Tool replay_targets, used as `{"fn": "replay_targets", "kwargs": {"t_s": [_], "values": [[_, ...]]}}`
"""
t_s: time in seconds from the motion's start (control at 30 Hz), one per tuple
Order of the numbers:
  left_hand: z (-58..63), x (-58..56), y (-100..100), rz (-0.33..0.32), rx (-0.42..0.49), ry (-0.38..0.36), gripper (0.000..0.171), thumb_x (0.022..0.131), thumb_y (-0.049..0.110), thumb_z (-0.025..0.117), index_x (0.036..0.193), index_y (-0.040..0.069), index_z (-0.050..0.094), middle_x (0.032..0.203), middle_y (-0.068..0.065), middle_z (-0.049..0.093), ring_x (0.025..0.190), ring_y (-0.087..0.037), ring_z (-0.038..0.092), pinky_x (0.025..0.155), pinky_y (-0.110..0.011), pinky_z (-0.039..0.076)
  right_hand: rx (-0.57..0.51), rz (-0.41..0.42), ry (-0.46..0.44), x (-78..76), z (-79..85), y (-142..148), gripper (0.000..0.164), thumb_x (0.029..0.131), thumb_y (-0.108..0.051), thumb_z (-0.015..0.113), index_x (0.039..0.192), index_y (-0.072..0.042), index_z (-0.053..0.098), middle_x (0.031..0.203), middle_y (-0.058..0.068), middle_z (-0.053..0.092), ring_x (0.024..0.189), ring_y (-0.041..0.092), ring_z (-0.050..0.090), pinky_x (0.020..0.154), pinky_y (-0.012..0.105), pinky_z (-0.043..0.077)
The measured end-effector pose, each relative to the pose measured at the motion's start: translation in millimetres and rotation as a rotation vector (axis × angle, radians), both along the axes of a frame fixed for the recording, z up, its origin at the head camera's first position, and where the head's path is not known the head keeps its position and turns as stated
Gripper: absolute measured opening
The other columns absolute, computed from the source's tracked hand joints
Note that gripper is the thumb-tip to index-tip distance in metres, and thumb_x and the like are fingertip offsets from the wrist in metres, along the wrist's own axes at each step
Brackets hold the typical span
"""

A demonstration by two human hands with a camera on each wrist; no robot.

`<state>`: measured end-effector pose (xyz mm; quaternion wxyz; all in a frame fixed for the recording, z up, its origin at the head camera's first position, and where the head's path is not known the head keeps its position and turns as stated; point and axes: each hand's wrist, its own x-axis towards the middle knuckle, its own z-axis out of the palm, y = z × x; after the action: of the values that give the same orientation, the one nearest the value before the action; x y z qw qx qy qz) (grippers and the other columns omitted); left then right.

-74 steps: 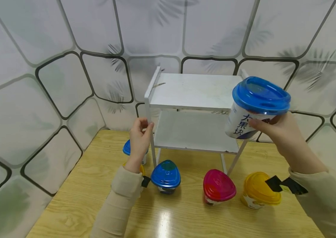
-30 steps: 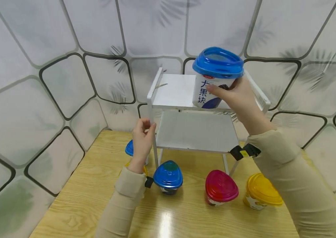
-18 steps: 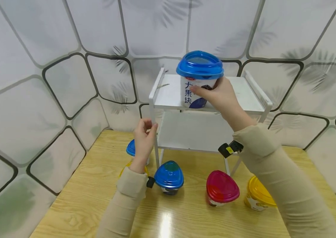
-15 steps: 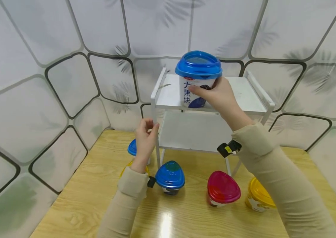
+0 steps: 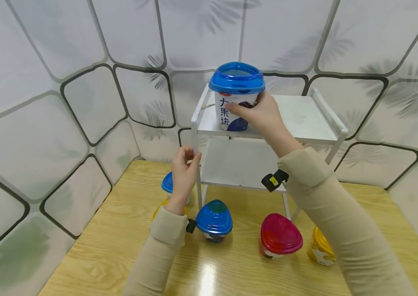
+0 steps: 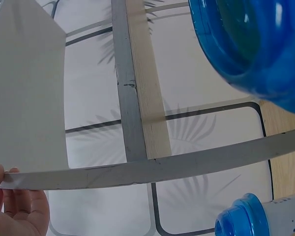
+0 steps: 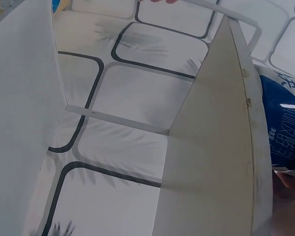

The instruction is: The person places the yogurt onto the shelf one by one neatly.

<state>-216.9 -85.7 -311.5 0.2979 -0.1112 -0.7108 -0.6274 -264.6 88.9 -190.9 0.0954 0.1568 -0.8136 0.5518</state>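
Note:
My right hand [image 5: 266,117] grips a white yogurt cup [image 5: 227,111] with a blue lid and blackberry print. It stands upright at the front edge of the top board, toward the left end of a small white two-tier rack [image 5: 301,117]. In the right wrist view, part of the cup [image 7: 285,118] shows beyond that board. On the rack's left side my left hand [image 5: 184,176] pinches the front post; the left wrist view has its thumb and fingers [image 6: 22,206] around the grey bar.
On the wooden table [image 5: 112,246], a blue-lidded cup [image 5: 214,218], a pink-lidded cup [image 5: 281,234] and a yellow cup [image 5: 321,246] stand before the rack. Behind my left forearm are another blue-lidded cup [image 5: 167,183] and a partly hidden yellow lid [image 5: 158,209]. Patterned walls enclose the back.
My right hand has carried the yogurt cup from the rack's right side leftward over the top board, more slowly at the end. My left hand keeps its place at the post.

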Motion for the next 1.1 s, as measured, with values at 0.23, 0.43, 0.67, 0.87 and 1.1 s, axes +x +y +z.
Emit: {"fn": "replay_targets", "kwargs": {"t_s": [0.23,0.43,0.67,0.87,1.1], "values": [[-0.2,-1.3,0,-0.008,-0.001,0.003,0.009,0.084,-0.008,0.052,0.091,-0.013,0.049,0.083,-0.022,0.050,0.078,-0.027,0.051,0.066,-0.025,0.044,0.055,-0.060,0.005,-5.9,-0.6,-11,0.074,0.071,-0.037,0.072,0.130,-0.011,0.036,0.126,0.005,0.047,0.112,0.018,0.046,0.093,0.037,0.035],[0.4,-0.2,-1,-0.011,-0.008,-0.005,0.010,0.084,-0.007,0.053,0.092,-0.013,0.049,0.085,-0.022,0.051,0.079,-0.030,0.052,0.064,-0.022,0.043,0.049,-0.071,0.009,-8.6,-3.0,-19,0.074,0.072,-0.038,0.071,0.131,-0.011,0.034,0.126,0.006,0.047,0.113,0.020,0.046,0.094,0.039,0.035],[0.0,0.6,-1,-0.005,-0.009,-0.007,0.011,0.084,-0.007,0.053,0.093,-0.012,0.049,0.086,-0.023,0.051,0.080,-0.031,0.052,0.063,-0.020,0.042,0.048,-0.066,0.003,-10.1,-3.7,-27,0.074,0.072,-0.039,0.070,0.130,-0.010,0.034,0.126,0.006,0.047,0.112,0.020,0.046,0.093,0.038,0.035],[-0.4,1.0,-1,0.005,-0.019,-0.008,0.010,0.084,-0.007,0.052,0.093,-0.012,0.049,0.086,-0.022,0.050,0.080,-0.030,0.051,0.066,-0.023,0.043,0.053,-0.069,0.007,-10.0,-4.6,-33,0.075,0.072,-0.041,0.070,0.130,-0.011,0.035,0.126,0.006,0.047,0.111,0.020,0.047,0.092,0.039,0.036],[-10.8,-9.6,-3,0.005,-0.011,-0.014,0.011,0.084,-0.007,0.053,0.094,-0.011,0.049,0.088,-0.023,0.052,0.082,-0.030,0.052,0.069,-0.035,0.046,0.062,-0.065,0.033,-8.5,-5.7,-39,0.074,0.072,-0.040,0.070,0.130,-0.011,0.034,0.125,0.006,0.047,0.110,0.022,0.048,0.091,0.041,0.037]]}}
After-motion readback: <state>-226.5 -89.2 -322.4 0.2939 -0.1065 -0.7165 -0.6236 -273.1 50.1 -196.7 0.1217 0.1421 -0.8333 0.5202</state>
